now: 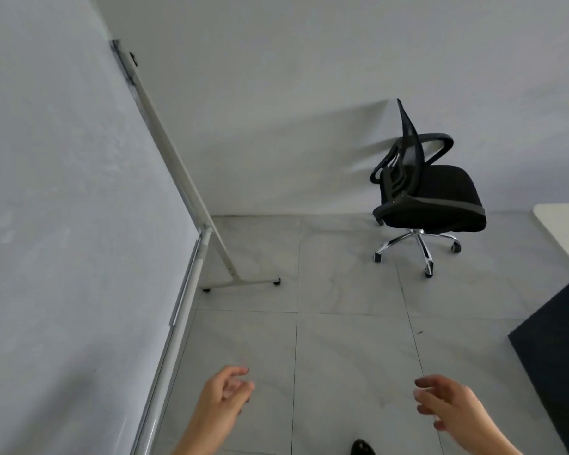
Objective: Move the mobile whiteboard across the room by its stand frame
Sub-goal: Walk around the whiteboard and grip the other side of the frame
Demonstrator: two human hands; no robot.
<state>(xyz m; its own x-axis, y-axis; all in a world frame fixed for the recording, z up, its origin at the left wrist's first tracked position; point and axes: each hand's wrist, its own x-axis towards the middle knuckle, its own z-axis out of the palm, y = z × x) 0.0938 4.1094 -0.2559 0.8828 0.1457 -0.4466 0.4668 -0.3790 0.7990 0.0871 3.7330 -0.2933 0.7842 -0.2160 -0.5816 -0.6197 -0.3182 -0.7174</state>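
Here, seen from a head camera looking down, two bare hands hang in front of the person over a grey tiled floor [342,339], neither touching anything. The left hand [225,394] sits low and left of centre, fingers loosely curled and slightly parted, holding nothing. The right hand [447,405] is level with it on the right, fingers apart and gently bent, also empty. The whiteboard [69,208] fills the whole left side of the view, its pale surface slanting away from the camera. Its tray [178,323] runs along the bottom edge, just left of the left hand but apart from it. The stand frame [178,165] shows as a white post at the board's far edge, ending in a foot bar [243,284] with small black casters resting on the floor near the far wall [309,93]. Well to the right, near that wall, stands a black office chair [427,188] on a chrome wheeled base. At the right edge are a pale table corner [565,234] and a dark panel [559,349]. The tip of a dark shoe [362,448] shows at the bottom, between the hands.
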